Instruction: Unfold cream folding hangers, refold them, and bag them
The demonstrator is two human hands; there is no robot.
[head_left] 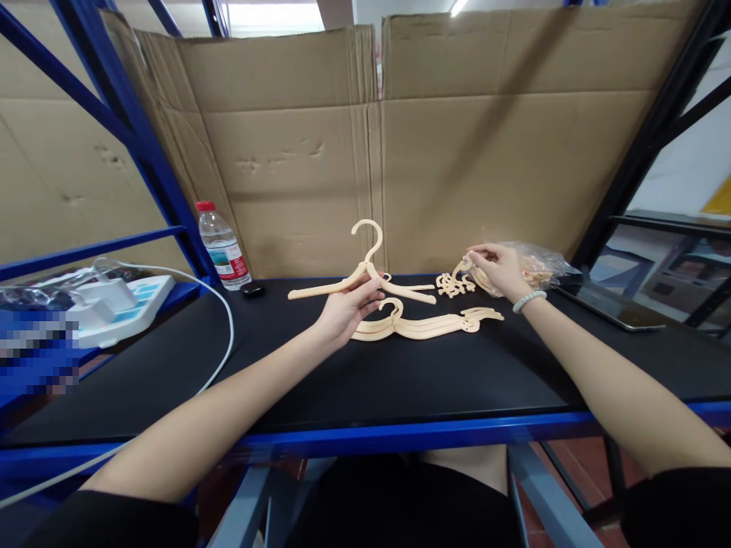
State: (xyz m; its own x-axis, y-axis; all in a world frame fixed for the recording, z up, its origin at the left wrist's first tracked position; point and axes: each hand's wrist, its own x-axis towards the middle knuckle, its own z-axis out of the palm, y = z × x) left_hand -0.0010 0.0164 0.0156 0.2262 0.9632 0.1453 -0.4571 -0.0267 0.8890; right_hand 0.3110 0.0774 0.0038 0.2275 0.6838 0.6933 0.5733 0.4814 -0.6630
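My left hand (348, 310) is closed around the middle of a beige plastic hanger (325, 290), holding it up with its hook on top. Below that hand, several more beige hangers (434, 327) lie stacked on the black tabletop, partly hidden by my fingers. To the right, my right hand (499, 266) pinches what looks like a beige hanger hook (458, 268) at its fingertips. A small heap of loose beige hooks (454, 285) lies just left of it. Behind the wrist rests a clear plastic bag (542, 262) with more beige pieces inside.
A water bottle (222, 247) with a red cap and a small black object (252, 290) stand at the back left. A white power strip (129, 312) trails a cable (229, 335) across the left side. On the right lies a dark tablet-like slab (611, 303). Cardboard (485, 167) walls the back.
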